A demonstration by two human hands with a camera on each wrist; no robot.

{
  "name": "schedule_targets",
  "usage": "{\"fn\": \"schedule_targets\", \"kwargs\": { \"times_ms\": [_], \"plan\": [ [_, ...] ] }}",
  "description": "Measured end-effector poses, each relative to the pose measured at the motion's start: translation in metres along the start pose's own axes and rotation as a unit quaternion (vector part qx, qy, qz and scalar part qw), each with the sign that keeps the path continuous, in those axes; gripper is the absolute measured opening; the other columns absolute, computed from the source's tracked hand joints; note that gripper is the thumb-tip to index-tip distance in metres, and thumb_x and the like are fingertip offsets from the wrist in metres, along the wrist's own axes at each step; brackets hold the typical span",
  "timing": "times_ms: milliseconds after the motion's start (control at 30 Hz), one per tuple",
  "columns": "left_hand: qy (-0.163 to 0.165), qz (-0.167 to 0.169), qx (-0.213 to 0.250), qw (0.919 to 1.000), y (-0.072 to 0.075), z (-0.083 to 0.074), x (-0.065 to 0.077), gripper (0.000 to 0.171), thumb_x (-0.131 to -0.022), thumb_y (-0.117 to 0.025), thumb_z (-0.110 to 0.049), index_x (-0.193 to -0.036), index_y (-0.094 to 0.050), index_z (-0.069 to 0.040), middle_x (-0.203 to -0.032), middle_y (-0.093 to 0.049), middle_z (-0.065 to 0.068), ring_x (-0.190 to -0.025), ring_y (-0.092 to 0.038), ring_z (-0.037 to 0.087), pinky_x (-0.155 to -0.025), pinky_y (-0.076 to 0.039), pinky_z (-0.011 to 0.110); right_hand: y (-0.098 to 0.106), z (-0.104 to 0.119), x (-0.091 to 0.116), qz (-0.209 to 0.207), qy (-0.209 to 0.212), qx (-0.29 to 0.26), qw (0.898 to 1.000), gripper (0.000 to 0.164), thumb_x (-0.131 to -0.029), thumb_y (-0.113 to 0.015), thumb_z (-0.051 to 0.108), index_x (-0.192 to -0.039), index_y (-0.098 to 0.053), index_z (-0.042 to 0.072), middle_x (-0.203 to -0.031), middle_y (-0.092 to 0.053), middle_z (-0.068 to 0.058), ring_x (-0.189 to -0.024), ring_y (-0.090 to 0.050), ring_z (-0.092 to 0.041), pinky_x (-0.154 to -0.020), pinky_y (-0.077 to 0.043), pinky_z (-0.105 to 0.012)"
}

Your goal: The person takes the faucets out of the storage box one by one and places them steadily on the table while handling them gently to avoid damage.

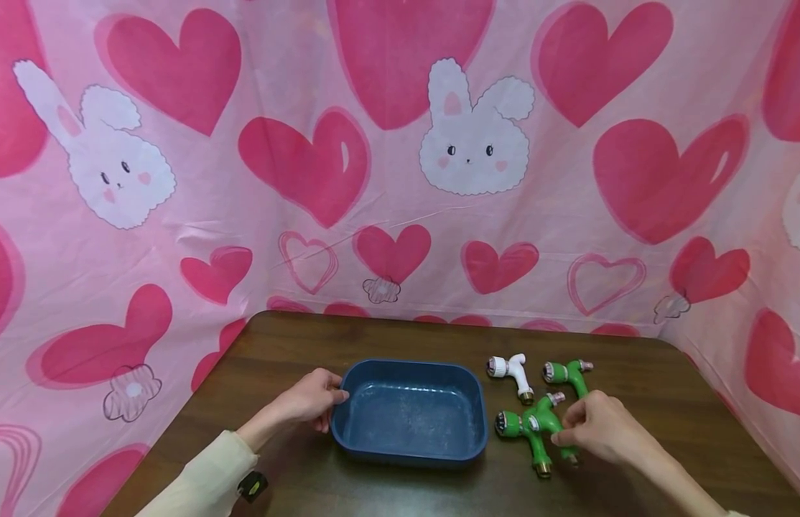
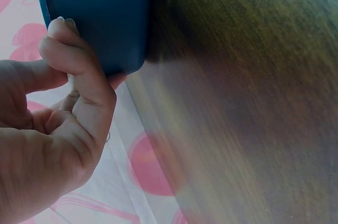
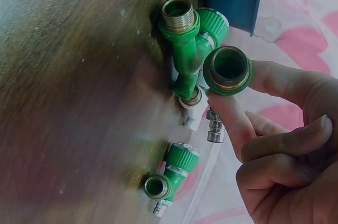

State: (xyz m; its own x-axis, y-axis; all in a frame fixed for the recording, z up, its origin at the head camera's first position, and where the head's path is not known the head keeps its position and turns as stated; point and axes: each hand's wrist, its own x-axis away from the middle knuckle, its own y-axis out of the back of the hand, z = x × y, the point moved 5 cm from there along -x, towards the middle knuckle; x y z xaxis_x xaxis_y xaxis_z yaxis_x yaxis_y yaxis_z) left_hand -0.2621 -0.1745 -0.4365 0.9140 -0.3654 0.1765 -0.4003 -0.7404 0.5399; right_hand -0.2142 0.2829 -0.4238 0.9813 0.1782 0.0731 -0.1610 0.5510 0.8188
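Observation:
A dark blue rectangular plastic basin [image 1: 409, 454] stands on the table. My left hand [image 1: 312, 398] grips its left rim, thumb over the edge and fingers against the outer wall [image 2: 105, 28]. To the right of the basin, my right hand [image 1: 603, 431] pinches a green tap [image 3: 228, 87] between thumb and fingers. That tap's round threaded opening faces the right wrist camera. Beside it, overlapping in the head view, is another green tap [image 1: 538, 452] with a brass threaded end. A third green tap [image 1: 573, 371] lies behind the right hand, partly hidden by it.
A white tap [image 1: 516, 370] with a brass end lies just right of the basin, behind the green ones. The brown wooden table [image 1: 296, 488] meets a pink cloth backdrop [image 1: 387, 201] with hearts and rabbits at its back and sides.

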Motion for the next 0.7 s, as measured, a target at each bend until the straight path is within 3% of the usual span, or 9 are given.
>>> {"fn": "schedule_targets", "kwargs": {
  "times_ms": [133,400,567,700],
  "plan": [
    [-0.003,0.001,0.000,1.0000,0.000,0.000,0.000,0.025,-0.105,-0.062,-0.006,-0.123,-0.067,0.010,-0.059,-0.062,0.010,-0.043,-0.059,0.013,-0.045,-0.053,0.025,0.001,-0.005,0.001,0.001,-0.005,-0.003,1.000,0.033,-0.081,-0.089,0.024,-0.063,-0.063,0.016,-0.057,-0.038,0.009,-0.057,-0.035,-0.009,-0.051,-0.029,-0.025],
    [-0.004,0.002,-0.001,1.0000,0.000,0.001,-0.001,0.022,-0.105,-0.062,-0.007,-0.118,-0.068,0.009,-0.057,-0.061,0.010,-0.042,-0.058,0.013,-0.044,-0.053,0.026,0.003,-0.013,0.003,-0.005,-0.021,0.009,1.000,0.023,-0.081,-0.089,0.023,-0.069,-0.070,0.016,-0.067,-0.057,0.008,-0.066,-0.047,-0.014,-0.057,-0.041,-0.031],
    [-0.007,0.002,0.001,1.0000,0.001,0.000,-0.001,0.016,-0.106,-0.061,-0.007,-0.107,-0.069,0.007,-0.057,-0.060,0.009,-0.042,-0.057,0.013,-0.043,-0.053,0.027,0.006,-0.018,0.006,-0.001,-0.028,0.009,1.000,0.027,-0.082,-0.089,0.025,-0.068,-0.068,0.016,-0.064,-0.050,0.009,-0.064,-0.044,-0.012,-0.056,-0.039,-0.029],
    [-0.004,0.000,0.002,1.0000,0.001,0.000,0.000,0.018,-0.105,-0.062,-0.007,-0.113,-0.069,0.008,-0.057,-0.060,0.010,-0.042,-0.057,0.014,-0.044,-0.053,0.028,0.006,-0.023,0.008,0.004,-0.030,0.007,1.000,0.029,-0.083,-0.088,0.026,-0.067,-0.067,0.015,-0.063,-0.047,0.009,-0.063,-0.043,-0.011,-0.055,-0.037,-0.028]
  ]
}}
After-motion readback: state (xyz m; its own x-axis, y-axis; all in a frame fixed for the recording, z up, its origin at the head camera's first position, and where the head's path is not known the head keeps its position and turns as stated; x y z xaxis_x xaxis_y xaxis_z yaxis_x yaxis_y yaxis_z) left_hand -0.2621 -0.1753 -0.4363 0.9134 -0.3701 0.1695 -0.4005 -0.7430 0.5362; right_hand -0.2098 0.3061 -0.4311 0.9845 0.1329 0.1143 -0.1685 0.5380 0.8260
